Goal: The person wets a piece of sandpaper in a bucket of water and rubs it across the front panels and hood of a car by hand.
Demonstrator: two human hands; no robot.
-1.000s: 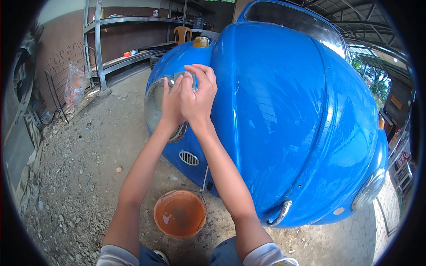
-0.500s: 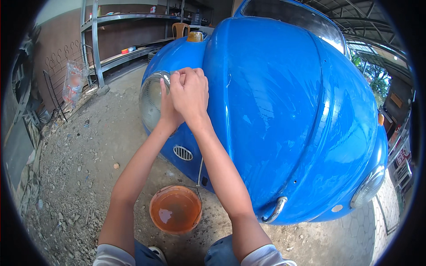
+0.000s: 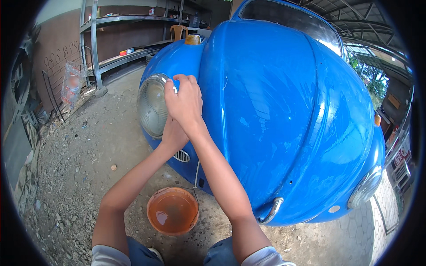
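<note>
A blue rounded car front (image 3: 270,111) fills the middle and right. My right hand (image 3: 185,99) is at the fender, beside the inner rim of the round glass headlight (image 3: 151,106). Its fingers are bent and the thumb is set against them; a small pale patch shows between, and I cannot make out what it is. My left hand (image 3: 174,134) is lower, below the headlight's inner edge, partly behind my right wrist. Its fingers are hidden. An oval slotted grille (image 3: 182,155) lies just under it.
An orange bucket (image 3: 172,189) with brownish water stands on the ground between my arms. A chrome handle (image 3: 271,210) sticks out low on the hood. A metal shelf (image 3: 95,44), a chair (image 3: 179,31) and a wire rack (image 3: 55,95) stand at the far left. Gravel covers the left ground.
My left hand has dropped from beside the right hand to below the headlight's inner edge. My right hand has shifted slightly down and left, its thumb now showing. The view has shifted slightly.
</note>
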